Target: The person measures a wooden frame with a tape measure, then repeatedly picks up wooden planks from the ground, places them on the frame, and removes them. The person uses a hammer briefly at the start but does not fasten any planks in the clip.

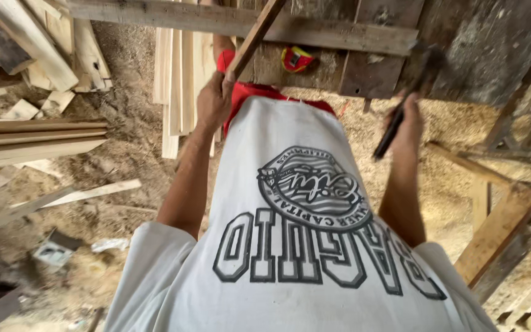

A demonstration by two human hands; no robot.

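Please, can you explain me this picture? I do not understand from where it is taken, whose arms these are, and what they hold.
The camera sits on a person's head and looks straight down, so you see their own white shirt and both arms. The left hand grips a narrow wooden strip that slants up to the workbench. The right hand holds a hammer, blurred. A red and yellow tape measure lies on the bench. Below, sawdust covers the floor, with stacked planks and offcuts.

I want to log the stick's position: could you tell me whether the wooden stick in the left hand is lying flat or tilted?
Tilted. The left hand grips the wooden stick at its lower end, and it slants up to the right across the workbench.
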